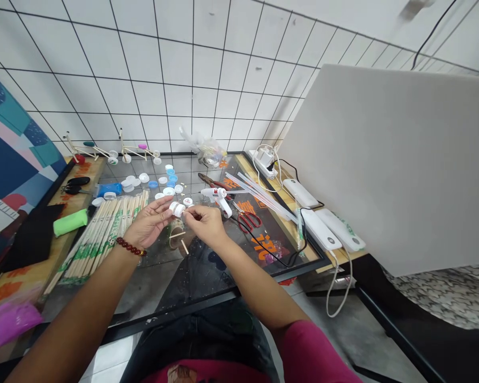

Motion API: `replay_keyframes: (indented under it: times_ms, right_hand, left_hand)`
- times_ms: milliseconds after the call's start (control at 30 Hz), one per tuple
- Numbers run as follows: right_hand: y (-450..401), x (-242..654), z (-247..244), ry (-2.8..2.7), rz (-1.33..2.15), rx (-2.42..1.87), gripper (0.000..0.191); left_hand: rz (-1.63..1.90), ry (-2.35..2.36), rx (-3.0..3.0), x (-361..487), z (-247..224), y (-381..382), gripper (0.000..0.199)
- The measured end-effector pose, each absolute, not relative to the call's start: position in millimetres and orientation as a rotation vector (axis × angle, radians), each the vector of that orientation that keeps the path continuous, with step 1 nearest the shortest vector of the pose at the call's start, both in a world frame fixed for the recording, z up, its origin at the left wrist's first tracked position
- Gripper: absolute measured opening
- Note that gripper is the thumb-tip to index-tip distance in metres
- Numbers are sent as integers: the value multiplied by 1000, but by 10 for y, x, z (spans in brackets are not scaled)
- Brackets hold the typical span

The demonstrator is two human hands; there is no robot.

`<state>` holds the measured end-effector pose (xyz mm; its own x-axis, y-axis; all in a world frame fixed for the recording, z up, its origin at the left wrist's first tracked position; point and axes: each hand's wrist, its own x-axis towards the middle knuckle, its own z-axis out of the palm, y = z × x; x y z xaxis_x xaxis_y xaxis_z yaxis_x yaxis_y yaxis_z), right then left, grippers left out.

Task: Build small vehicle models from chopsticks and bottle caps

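My left hand point(150, 221), with a dark red bead bracelet at the wrist, holds white bottle caps point(177, 209) between thumb and fingers above the glass tabletop. From the right, my right hand point(204, 223) pinches at the side of the caps; whatever is between its fingertips is too small to make out. Behind the hands lie loose white and blue caps point(172, 178). A white glue gun point(217, 198) rests just behind my right hand. Two short stick pieces point(184, 247) lie on the glass below the caps.
Packed chopsticks point(104, 229) lie at left, near a green packet point(70, 222). Red-handled scissors point(249, 222), pliers point(209, 181) and clear glue sticks point(263, 196) are at right, with white power banks point(321, 229) beyond. Small stick models point(133, 149) stand at the back.
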<state>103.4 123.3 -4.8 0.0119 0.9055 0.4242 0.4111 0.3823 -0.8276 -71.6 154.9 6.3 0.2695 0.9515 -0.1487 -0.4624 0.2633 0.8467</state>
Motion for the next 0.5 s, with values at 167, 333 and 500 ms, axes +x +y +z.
replay_keyframes:
  times_ms: [167, 333, 500]
  right_hand:
    - [1226, 1044, -45, -1631, 455, -1212, 17]
    - [1207, 1057, -36, -1670, 443, -1183, 20]
    - [1230, 1051, -14, -1596, 613, -1146, 20]
  left_hand:
    - [1074, 778, 749, -710, 64, 1547, 36]
    - [1109, 848, 876, -691, 61, 1526, 42]
    - [1162, 846, 937, -653, 105, 1482, 45]
